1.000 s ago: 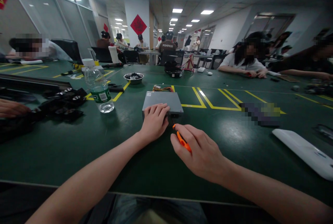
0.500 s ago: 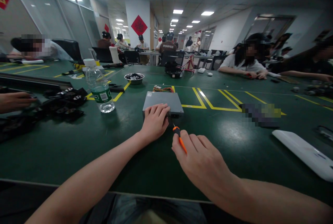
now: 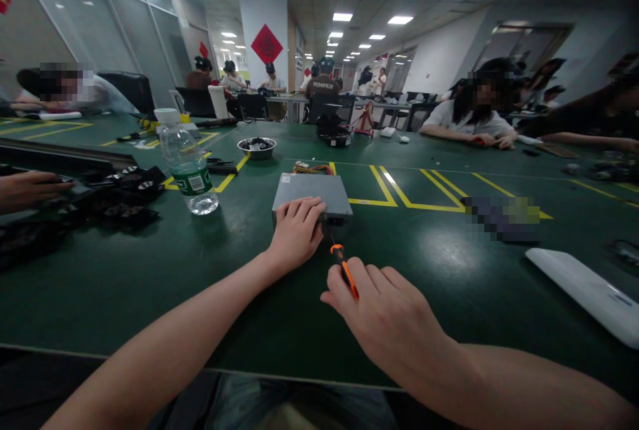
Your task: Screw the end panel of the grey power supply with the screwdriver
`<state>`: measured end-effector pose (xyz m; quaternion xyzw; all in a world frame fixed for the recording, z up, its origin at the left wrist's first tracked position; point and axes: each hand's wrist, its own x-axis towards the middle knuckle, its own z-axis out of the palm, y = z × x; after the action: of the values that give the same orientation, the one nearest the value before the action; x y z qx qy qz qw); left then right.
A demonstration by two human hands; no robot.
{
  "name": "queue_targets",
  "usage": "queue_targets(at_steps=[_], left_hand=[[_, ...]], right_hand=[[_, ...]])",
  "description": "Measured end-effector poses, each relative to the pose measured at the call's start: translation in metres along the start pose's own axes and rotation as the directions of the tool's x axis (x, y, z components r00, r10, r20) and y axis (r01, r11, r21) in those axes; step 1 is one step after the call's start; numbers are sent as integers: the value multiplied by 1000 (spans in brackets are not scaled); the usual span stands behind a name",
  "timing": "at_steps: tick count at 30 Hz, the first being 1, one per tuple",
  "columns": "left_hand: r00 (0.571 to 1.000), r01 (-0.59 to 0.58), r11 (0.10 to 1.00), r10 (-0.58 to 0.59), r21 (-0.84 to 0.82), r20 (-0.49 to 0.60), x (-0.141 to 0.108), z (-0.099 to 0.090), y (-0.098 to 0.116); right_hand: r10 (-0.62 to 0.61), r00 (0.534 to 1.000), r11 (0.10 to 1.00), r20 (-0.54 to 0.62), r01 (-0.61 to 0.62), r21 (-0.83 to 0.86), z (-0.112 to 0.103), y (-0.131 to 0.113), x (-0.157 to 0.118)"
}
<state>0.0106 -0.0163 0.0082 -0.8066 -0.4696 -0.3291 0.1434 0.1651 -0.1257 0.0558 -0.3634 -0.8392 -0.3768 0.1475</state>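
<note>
A grey computer power supply [image 3: 327, 189] lies on the green table in front of me, its bundle of coloured cables [image 3: 312, 168] at the back. My left hand [image 3: 297, 230] grips its near edge, fingers spread over the top and the thumb side against the front. My right hand [image 3: 384, 303] is closed around the handle of an orange and black screwdriver [image 3: 338, 253]. The thin shaft points up at the front face, just right of my left hand. Whether the tip touches a screw is too small to tell.
Left of the power supply stands a water bottle [image 3: 190, 170]; behind it is a metal bowl [image 3: 256, 146] with small dark parts. Black parts [image 3: 124, 197] and another person's hand [image 3: 32, 190] are at far left. A white device [image 3: 579, 290] lies at right, near a pixelated object [image 3: 504, 218].
The screwdriver and my right hand have shifted slightly, with the thumb now sticking out further left. My left hand and the power supply keep their positions.
</note>
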Motion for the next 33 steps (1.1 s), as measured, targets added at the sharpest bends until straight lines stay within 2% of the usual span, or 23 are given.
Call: queue_targets(at_steps=[3,8,12,17,24,29,33], left_hand=[[1000,-3,1000,3,-10,4,0,0,0],[1000,-4,1000,4,-10,6,0,0,-1],[1000,-1,1000,1,-21,2,0,0,0],[1000,5,1000,-5,-16,-4,0,0,0],[1000,3,1000,-3,-18,-1,1,0,1],[1000,11,1000,-11,-19,0,1,0,0],[1000,12,1000,-12,-18,-9,1,1,0]], right_hand=[[9,1000,1000,-10,-9,22,4,-3,-1],[-45,998,998,-54,47,47,3,-4,0],[-7,999,1000,-44,7,-12,-2,4,2],[43,999,999,-9,-42,29,-1,6,2],[-25,999,999,-44,27,37,2,-3,-1],[8,998,1000,-69,-8,-9,-1,8,4],[19,998,999,-59,-16,48,3,11,1]])
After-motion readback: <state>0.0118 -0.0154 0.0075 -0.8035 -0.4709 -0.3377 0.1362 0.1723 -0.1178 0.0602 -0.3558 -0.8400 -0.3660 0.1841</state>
